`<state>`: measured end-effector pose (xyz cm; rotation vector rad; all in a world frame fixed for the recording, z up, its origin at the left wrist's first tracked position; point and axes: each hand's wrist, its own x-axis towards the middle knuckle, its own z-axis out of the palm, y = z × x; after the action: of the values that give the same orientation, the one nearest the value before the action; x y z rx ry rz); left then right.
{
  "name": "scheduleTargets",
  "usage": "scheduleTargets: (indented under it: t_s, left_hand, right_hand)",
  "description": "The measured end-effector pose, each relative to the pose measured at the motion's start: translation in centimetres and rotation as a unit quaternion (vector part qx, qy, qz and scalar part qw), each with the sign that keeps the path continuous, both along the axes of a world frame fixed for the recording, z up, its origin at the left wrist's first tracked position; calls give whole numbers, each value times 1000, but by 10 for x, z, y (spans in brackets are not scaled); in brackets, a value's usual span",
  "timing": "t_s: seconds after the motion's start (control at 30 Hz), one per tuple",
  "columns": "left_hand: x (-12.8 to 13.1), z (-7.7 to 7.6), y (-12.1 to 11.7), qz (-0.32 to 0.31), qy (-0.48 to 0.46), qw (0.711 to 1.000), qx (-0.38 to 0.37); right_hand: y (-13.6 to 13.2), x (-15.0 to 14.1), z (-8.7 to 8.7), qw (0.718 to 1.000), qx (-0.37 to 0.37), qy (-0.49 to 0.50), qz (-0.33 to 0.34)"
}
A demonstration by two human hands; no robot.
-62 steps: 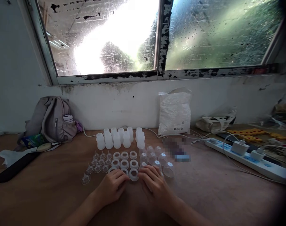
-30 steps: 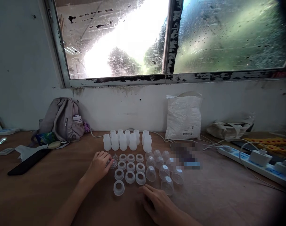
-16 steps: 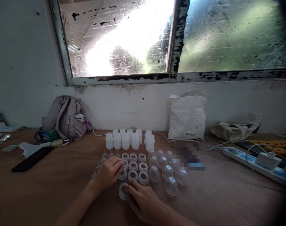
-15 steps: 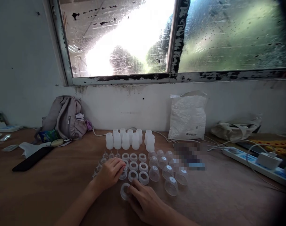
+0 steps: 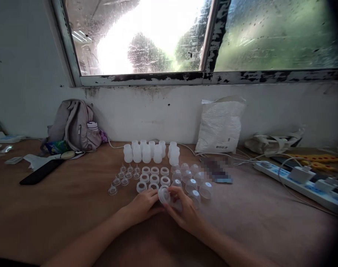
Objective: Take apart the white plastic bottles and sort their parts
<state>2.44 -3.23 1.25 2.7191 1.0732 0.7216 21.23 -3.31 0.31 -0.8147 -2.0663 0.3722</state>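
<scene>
My right hand (image 5: 187, 213) grips a translucent baby bottle collar (image 5: 164, 195) between thumb and fingers, tilted up off the table. My left hand (image 5: 142, 205) is closed against the collar's left side, its fingertips at the rim and its thumb below; whether it also pinches a small part is hidden. Just beyond my hands lie rows of more collars (image 5: 154, 178). To their left several clear teats (image 5: 125, 181) stand tip up. On the right are clear dome caps (image 5: 205, 190), some partly behind my right hand. Frosted bottles (image 5: 146, 155) stand in a group behind.
A brown table (image 5: 82, 215) meets the wall under a window. Along the back are a backpack (image 5: 74, 126) and a white plastic bag (image 5: 220, 126). A long black object (image 5: 42, 172) lies left. A power strip (image 5: 294, 189) with cables lies right.
My right hand has lifted the collar from the near table and turned it upward. My left hand has come back from the rows to meet it. The view has tilted slightly down.
</scene>
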Motion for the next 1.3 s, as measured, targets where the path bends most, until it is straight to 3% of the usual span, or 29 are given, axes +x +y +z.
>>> scheduleTargets:
  t_s: [0.27, 0.53, 0.7, 1.07, 1.3]
  left_hand:
    - [-4, -1, 4, 58, -33, 995, -79]
    - [-9, 15, -4, -13, -16, 998, -57]
    - [-9, 17, -7, -10, 10, 999, -39]
    - [-6, 9, -4, 17, 32, 999, 6]
    - [-5, 14, -7, 6, -16, 1000, 15]
  right_hand:
    - [-5, -4, 9, 997, -18, -64, 36]
    - [2, -6, -1, 990, -23, -134, 30]
    - [-1, -6, 3, 988, -25, -148, 20]
    - [5, -12, -4, 998, -17, -63, 5]
    - [1, -12, 6, 996, -85, 37, -1]
